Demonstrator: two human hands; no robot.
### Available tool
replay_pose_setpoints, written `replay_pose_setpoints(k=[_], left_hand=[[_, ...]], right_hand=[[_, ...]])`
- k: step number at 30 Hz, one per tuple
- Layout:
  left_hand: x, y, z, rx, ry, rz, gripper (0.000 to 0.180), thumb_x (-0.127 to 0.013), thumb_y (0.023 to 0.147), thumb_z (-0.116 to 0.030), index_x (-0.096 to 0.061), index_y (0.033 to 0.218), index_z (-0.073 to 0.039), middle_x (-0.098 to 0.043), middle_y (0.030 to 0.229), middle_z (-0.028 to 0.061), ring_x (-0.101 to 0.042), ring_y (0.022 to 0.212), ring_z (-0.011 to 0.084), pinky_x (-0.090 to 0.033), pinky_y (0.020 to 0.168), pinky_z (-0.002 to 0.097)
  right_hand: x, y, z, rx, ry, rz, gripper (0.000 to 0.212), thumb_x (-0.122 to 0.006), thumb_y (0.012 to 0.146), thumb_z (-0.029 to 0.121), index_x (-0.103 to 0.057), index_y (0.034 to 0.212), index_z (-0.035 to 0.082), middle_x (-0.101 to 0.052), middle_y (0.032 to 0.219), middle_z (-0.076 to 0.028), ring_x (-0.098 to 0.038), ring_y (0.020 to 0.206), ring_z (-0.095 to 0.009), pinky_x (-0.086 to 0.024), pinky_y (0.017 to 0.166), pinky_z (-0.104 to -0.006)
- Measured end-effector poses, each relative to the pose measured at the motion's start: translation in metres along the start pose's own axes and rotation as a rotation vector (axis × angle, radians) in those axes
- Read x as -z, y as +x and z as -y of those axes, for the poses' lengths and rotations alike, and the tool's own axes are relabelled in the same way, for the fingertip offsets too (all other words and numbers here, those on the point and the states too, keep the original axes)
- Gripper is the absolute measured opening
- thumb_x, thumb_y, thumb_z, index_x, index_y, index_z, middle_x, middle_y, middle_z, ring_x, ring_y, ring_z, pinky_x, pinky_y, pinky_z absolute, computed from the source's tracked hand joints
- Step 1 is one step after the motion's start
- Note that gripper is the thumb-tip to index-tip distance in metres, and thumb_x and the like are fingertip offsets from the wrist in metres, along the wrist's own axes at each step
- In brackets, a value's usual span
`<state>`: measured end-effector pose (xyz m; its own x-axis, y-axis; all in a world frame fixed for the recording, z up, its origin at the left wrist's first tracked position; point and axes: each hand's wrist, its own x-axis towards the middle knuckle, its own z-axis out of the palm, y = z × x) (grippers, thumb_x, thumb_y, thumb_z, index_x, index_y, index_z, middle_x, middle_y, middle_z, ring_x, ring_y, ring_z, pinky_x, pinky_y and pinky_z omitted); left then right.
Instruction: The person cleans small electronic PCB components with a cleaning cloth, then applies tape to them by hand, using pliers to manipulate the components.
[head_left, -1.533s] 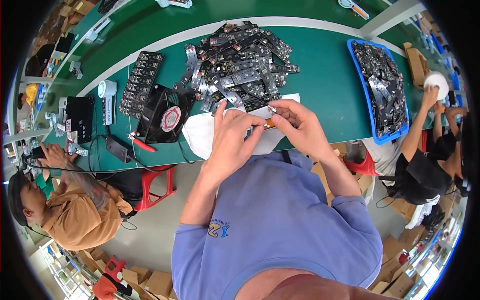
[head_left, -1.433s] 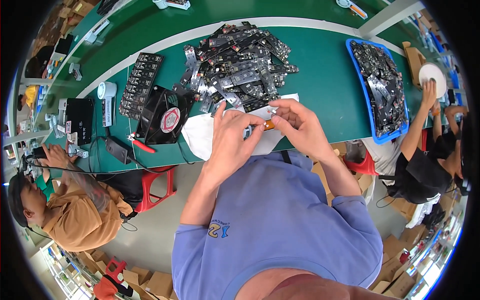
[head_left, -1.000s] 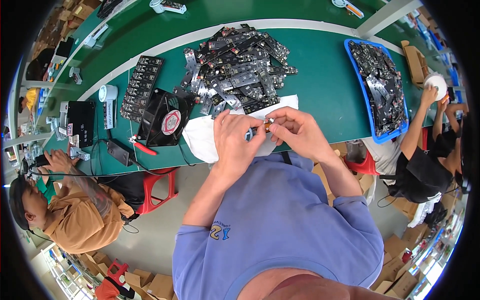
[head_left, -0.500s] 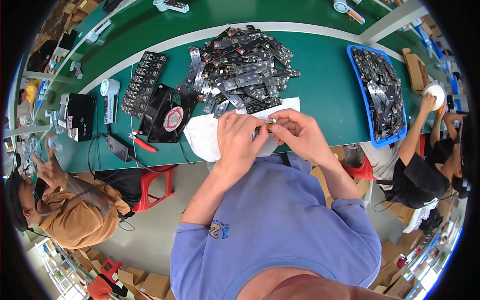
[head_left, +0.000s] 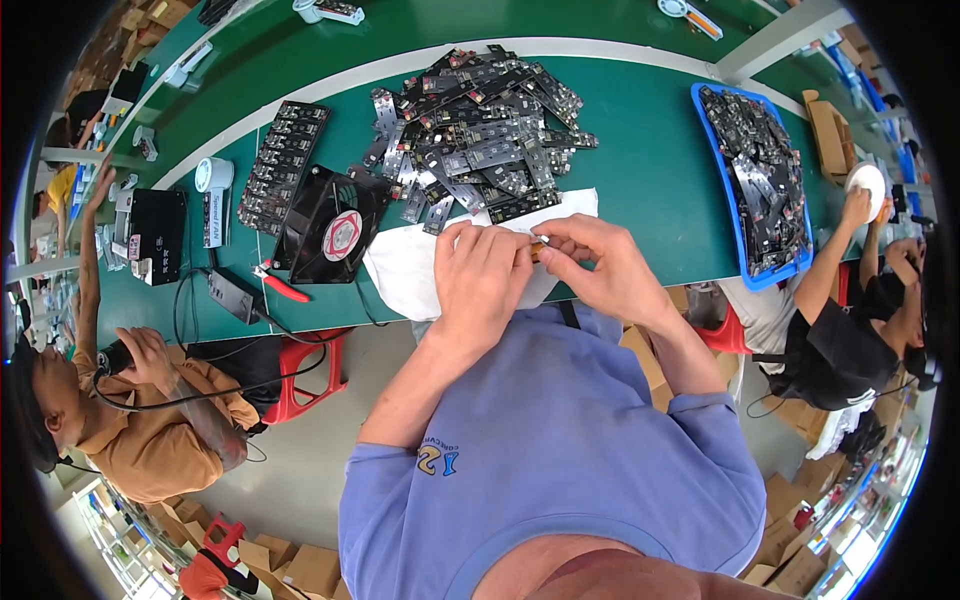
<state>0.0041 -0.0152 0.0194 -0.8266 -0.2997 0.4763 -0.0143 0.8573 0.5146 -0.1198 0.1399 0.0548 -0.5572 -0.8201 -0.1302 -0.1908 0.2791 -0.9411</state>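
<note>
My left hand and my right hand meet over a white cloth at the near edge of the table. Between their fingertips is a small part with an orange-yellow section and a pale end. Fingers of both hands are pinched on it and hide most of its shape, so its kind is unclear. Just beyond the cloth lies a heap of narrow black circuit boards, several of them showing metallic faces. One board at the heap's near side reaches the cloth's edge.
Left of the heap are a joined panel of boards, a black cooling fan, red-handled cutters, a power adapter, a handheld fan and a black box. A blue tray holds boards at right. Co-workers sit on both sides.
My hands stay pinched on the small part, with barely any shift. At the left, the co-worker has raised one arm outward and brought a dark object up near the head.
</note>
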Motion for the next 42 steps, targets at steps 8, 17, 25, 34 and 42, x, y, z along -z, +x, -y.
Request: replay_pose_setpoints(k=[8,17,25,34,42], left_hand=[[0.004,0.002,0.000,0.050,-0.048,0.009,0.010,-0.078,0.089,-0.009,-0.074,0.098,-0.008,-0.074,0.095,0.0031,-0.066,0.092,0.0238,-0.042,0.106,0.0442],[0.000,0.002,0.000,-0.026,0.006,-0.022,0.013,-0.080,0.083,-0.006,-0.073,0.094,-0.009,-0.072,0.091,0.0020,-0.064,0.086,0.0216,-0.043,0.106,0.0437],[-0.002,0.001,0.002,-0.017,-0.005,-0.048,0.015,-0.081,0.082,-0.006,-0.073,0.093,-0.010,-0.072,0.088,0.0006,-0.064,0.085,0.0206,-0.043,0.105,0.0430],[-0.002,0.001,0.002,0.011,-0.021,-0.025,0.014,-0.082,0.083,-0.009,-0.074,0.094,-0.010,-0.074,0.090,0.0007,-0.065,0.091,0.0219,-0.039,0.111,0.0471],[0.004,0.003,0.003,-0.021,-0.021,-0.038,0.015,-0.081,0.082,-0.006,-0.074,0.094,-0.012,-0.073,0.090,-0.0007,-0.066,0.093,0.0205,-0.040,0.112,0.0465]], right_hand=[[-0.004,-0.001,-0.011,-0.082,0.209,-0.030,0.030,-0.075,0.100,0.009,-0.072,0.126,-0.004,-0.075,0.100,-0.010,-0.071,0.084,-0.010,-0.060,0.072,-0.0286],[-0.007,-0.003,-0.009,-0.028,0.092,-0.071,0.030,-0.075,0.099,0.008,-0.070,0.126,-0.005,-0.075,0.099,-0.011,-0.072,0.083,-0.012,-0.059,0.071,-0.0292],[-0.008,-0.005,-0.008,-0.016,0.040,-0.040,0.029,-0.070,0.102,0.005,-0.070,0.130,-0.004,-0.071,0.111,-0.011,-0.070,0.098,-0.013,-0.062,0.085,-0.0297],[-0.015,-0.002,-0.007,0.154,-0.137,-0.144,0.026,-0.070,0.099,0.006,-0.067,0.124,-0.002,-0.070,0.104,-0.016,-0.074,0.083,-0.031,-0.060,0.073,-0.0387],[-0.023,0.002,-0.004,0.328,-0.446,-0.190,0.018,-0.071,0.095,0.004,-0.063,0.110,0.000,-0.065,0.098,-0.018,-0.069,0.082,-0.043,-0.057,0.070,-0.0500]])
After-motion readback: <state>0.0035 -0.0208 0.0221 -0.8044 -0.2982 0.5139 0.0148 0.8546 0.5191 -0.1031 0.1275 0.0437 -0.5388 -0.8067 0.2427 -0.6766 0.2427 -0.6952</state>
